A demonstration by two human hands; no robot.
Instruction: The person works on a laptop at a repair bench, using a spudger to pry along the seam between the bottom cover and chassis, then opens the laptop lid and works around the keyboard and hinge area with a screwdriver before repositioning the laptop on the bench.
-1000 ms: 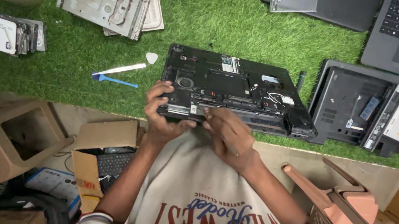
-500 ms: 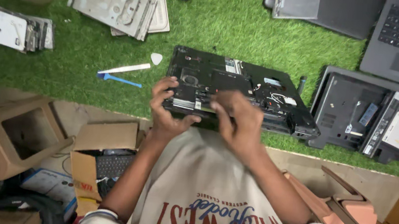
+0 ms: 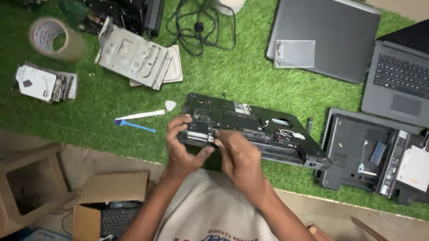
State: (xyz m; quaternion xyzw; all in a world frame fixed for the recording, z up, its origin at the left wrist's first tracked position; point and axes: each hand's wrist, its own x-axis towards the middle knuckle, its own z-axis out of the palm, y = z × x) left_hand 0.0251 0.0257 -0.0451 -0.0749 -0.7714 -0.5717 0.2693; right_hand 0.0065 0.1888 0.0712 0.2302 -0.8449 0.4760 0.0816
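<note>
Hands come first, at the near edge of the green mat. The left hand (image 3: pixel 183 146) curls around the near left corner of the opened laptop base (image 3: pixel 256 130), thumb under and fingers over the edge. The right hand (image 3: pixel 240 158) pinches a small part at that same edge, just beside the left; what sits between its fingertips is too small to tell. The base lies on the mat with its near edge at the table's lip, directly ahead of the person, and its innards are exposed.

In my judgement the main risk is force: a pull on a part that is latched or cabled could snap a clip or tear a thin wire such as those visible toward the base's right side. With the base at the lip, a hard tug toward the body could also drag it off the mat.

Just left lie a white pry tool (image 3: pixel 140 114), a blue tool (image 3: pixel 136 126) and a small white pick (image 3: pixel 170 105), which an elbow could sweep away. To the right sits a second opened chassis (image 3: pixel 361 153). Farther off are a roll of tape (image 3: pixel 54 37), metal drive brackets (image 3: pixel 133 54), a tangled cable (image 3: pixel 198 27) and two closed laptops (image 3: pixel 324 33).
</note>
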